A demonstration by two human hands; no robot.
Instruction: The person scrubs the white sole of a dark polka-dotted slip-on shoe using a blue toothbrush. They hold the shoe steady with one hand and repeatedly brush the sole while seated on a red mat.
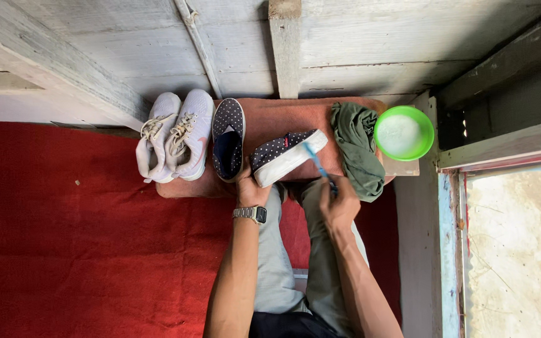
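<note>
We are gripping the light, dotted slip-on shoe at its heel with our left hand; our right hand is clenching a blue toothbrush against its stiff white sole.

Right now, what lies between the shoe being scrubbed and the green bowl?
In the head view, a crumpled green cloth lies between the dotted shoe and the green bowl.

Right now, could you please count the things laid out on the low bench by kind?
White lace-up sneakers: 2
Dark dotted slip-on shoes: 2
Green cloth: 1
Green bowl: 1
Blue brush: 1
Total: 7
</note>
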